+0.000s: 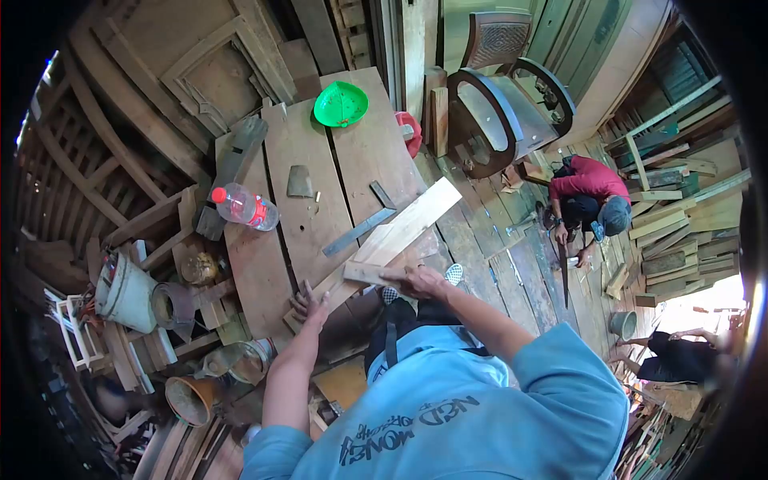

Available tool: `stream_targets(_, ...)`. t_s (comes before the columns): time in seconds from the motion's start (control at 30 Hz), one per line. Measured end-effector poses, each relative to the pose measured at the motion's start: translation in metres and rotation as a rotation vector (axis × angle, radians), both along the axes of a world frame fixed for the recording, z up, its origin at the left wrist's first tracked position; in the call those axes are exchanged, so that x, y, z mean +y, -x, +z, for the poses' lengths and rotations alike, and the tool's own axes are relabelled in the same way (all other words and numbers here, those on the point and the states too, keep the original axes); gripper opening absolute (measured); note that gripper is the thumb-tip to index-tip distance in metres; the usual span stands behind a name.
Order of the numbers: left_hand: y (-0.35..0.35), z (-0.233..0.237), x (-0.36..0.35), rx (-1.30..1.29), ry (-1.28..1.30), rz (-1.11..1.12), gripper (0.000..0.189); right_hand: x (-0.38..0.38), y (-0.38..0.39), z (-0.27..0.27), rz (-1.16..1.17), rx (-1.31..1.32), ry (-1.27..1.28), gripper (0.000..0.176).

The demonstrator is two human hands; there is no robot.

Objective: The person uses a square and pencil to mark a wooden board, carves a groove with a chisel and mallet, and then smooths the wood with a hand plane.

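A long pale board (pixel 408 224) lies slanted across the near right edge of the wooden table (pixel 300 152). My left hand (pixel 310 306) rests with its fingers spread on the board's lower left end. Closed round one end of a short wooden block (pixel 364 273), my right hand (pixel 422 282) holds it across the board. Just beyond the board lies a metal try square (pixel 360 230). A flat greyish piece (pixel 300 182) sits farther back on the tabletop.
A red-capped bottle (pixel 246 206) and a green dish (pixel 341 105) stand on the table. Buckets (pixel 128 294) are at the left. A chair (pixel 500 104) stands behind right. One person (pixel 592 192) crouches with a saw; another (pixel 680 356) is farther right.
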State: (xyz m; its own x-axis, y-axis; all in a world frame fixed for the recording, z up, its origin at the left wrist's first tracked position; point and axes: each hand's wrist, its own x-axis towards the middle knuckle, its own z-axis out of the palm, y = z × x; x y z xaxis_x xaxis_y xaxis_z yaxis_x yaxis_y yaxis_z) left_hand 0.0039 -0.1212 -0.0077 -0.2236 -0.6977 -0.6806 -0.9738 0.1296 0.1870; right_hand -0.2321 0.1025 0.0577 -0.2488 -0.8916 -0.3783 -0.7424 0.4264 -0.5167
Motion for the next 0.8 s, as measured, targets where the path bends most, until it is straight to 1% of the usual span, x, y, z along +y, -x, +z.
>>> stream_targets(0.03,0.002,-0.001,0.000,0.004,-0.003,0.003,0.083,0.001,0.005,0.010,-0.069,-0.008,0.045,0.040)
stream_targets(0.07,0.003,0.000,0.000,0.011,-0.003,-0.007,0.083,-0.004,0.002,0.008,-0.061,-0.006,0.043,0.040)
stream_targets(0.1,0.000,0.002,0.001,0.010,-0.003,-0.019,0.083,-0.011,-0.011,0.002,-0.267,0.016,0.016,0.044)
stream_targets(0.13,-0.004,0.003,0.001,0.003,-0.005,-0.017,0.083,-0.013,-0.023,-0.004,-0.476,0.039,-0.013,0.056)
stream_targets(0.17,-0.004,0.004,0.001,-0.001,-0.007,-0.014,0.083,-0.008,-0.029,-0.024,-0.476,0.037,-0.014,0.056)
stream_targets(0.2,0.000,0.004,0.001,0.001,-0.006,-0.014,0.084,-0.002,-0.031,-0.055,-0.198,0.030,0.080,0.059)
stream_targets(0.23,0.004,0.005,-0.001,0.011,0.000,-0.018,0.084,-0.003,-0.027,-0.071,0.081,0.028,0.177,0.061)
stream_targets(0.27,0.004,0.005,0.000,0.001,-0.003,-0.006,0.083,-0.009,-0.020,-0.039,0.134,-0.018,0.149,0.061)
stream_targets(0.3,0.002,0.004,0.001,-0.012,-0.011,0.008,0.082,-0.012,-0.018,-0.018,0.133,-0.014,0.152,0.061)
stream_targets(0.37,0.002,0.004,0.002,-0.005,-0.008,0.012,0.082,-0.012,-0.018,0.003,-0.449,-0.019,0.168,0.060)
stream_targets(0.4,0.002,0.004,0.002,0.004,-0.010,0.002,0.082,-0.009,-0.022,-0.012,-0.445,-0.026,0.161,0.060)
stream_targets(0.47,-0.004,0.003,0.003,0.010,-0.008,-0.015,0.081,-0.003,-0.027,-0.067,-0.208,-0.072,-0.037,0.060)
stream_targets(0.5,-0.005,-0.002,0.003,0.002,-0.012,-0.014,0.082,-0.001,-0.025,-0.080,-0.094,-0.084,-0.125,0.059)
stream_targets(0.53,-0.003,-0.004,0.000,-0.001,-0.013,-0.013,0.082,0.008,-0.023,-0.081,0.003,-0.068,0.067,0.058)
stream_targets(0.57,-0.001,-0.003,-0.001,0.007,-0.005,-0.015,0.082,0.005,-0.020,-0.065,0.000,-0.060,0.075,0.058)
stream_targets(0.6,-0.001,-0.002,0.000,-0.006,-0.006,-0.018,0.082,0.003,-0.020,-0.023,-0.169,-0.036,0.106,0.056)
stream_targets(0.63,-0.001,-0.001,0.001,-0.021,-0.010,-0.014,0.082,0.000,-0.018,0.004,-0.332,-0.016,0.135,0.054)
stream_targets(0.67,-0.002,-0.001,0.001,0.001,-0.022,-0.016,0.082,-0.009,-0.022,0.008,-0.488,-0.005,0.018,0.051)
stream_targets(0.7,-0.007,0.001,0.003,-0.013,-0.029,-0.015,0.082,-0.008,-0.025,0.005,-0.487,-0.016,0.008,0.051)
stream_targets(0.77,-0.003,0.002,0.001,0.015,-0.024,-0.022,0.082,-0.005,-0.020,-0.009,-0.157,-0.092,0.049,0.052)
stream_targets(0.8,-0.001,0.002,0.000,-0.006,-0.014,-0.030,0.082,0.007,-0.013,-0.057,0.017,-0.016,-0.008,0.050)
